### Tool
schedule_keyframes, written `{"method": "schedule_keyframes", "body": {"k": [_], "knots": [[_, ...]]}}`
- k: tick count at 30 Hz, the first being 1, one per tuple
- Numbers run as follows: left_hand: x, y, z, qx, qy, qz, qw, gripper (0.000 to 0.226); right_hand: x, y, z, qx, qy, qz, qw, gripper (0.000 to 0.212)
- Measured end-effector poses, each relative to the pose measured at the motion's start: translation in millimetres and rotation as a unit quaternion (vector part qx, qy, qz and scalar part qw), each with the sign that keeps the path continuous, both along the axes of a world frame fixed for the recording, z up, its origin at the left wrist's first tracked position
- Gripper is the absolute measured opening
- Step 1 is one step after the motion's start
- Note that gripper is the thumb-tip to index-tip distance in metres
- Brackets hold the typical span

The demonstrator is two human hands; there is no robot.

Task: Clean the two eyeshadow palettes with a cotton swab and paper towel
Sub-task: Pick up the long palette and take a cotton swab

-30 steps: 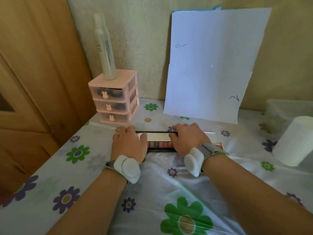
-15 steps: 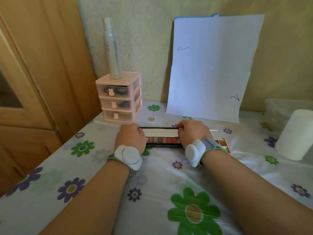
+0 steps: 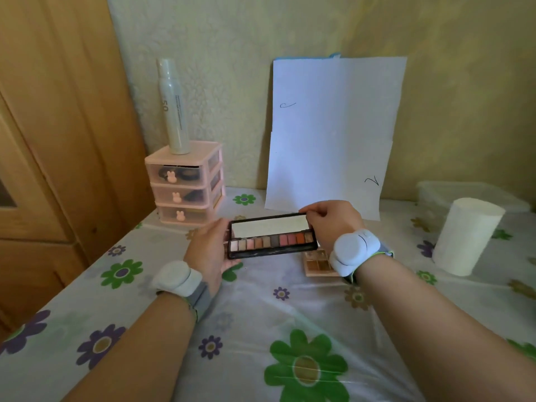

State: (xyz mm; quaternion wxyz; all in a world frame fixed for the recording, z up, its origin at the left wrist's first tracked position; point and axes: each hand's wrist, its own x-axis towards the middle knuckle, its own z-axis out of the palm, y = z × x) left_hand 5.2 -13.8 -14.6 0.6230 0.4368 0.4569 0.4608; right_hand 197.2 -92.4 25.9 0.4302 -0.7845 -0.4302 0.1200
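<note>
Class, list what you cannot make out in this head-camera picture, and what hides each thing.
Head view throughout:
Second palette: mostly behind the right hand and its wrist device.
Left hand fingers: behind the black palette it holds.
Drawer unit contents: blurred by translucent fronts.
Bottle print: too small.

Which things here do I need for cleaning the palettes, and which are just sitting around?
For the job: black palette, held open by left hand and right hand; pink palette; paper towel roll. No cotton swab visible.
Lying about: drawer unit, spray bottle, paper sheets, clear box.
</note>
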Motion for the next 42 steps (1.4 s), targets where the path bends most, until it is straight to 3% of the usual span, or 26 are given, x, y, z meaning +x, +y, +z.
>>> {"method": "schedule_keyframes", "body": {"k": [7, 11, 17, 21, 24, 30, 34, 38, 42], "knots": [[32, -51, 18, -0.090, -0.101, -0.084, 0.987, 0.028, 17, -39, 3, -0.005, 0.023, -0.029, 0.999, 0.029], [55, -82, 33, -0.132, -0.115, -0.195, 0.965, 0.045, 39, -81, 6, 0.005, 0.041, -0.060, 0.997, 0.030], [82, -106, 36, -0.134, -0.138, -0.214, 0.958, 0.034, 52, -126, 7, 0.040, 0.083, -0.098, 0.991, 0.030], [106, -120, 27, -0.161, -0.153, -0.202, 0.954, 0.047, 65, -154, 14, 0.048, 0.033, -0.132, 0.989, 0.028], [117, -130, 22, -0.147, -0.166, -0.213, 0.951, 0.044, 77, -180, 26, 0.042, -0.005, -0.145, 0.989, 0.023], [145, -151, 25, -0.144, -0.185, -0.238, 0.943, 0.040, 133, -247, 57, -0.066, -0.140, -0.192, 0.969, 0.025], [149, -156, 10, -0.129, -0.187, -0.269, 0.936, 0.046, 169, -278, 60, -0.231, -0.218, -0.205, 0.926, 0.026], [145, -149, 3, -0.116, -0.199, -0.288, 0.930, 0.050, 181, -277, 47, -0.295, -0.254, -0.200, 0.899, 0.019], [145, -148, 2, -0.108, -0.197, -0.298, 0.928, 0.049, 187, -272, 38, -0.318, -0.251, -0.174, 0.898, 0.021]]}}
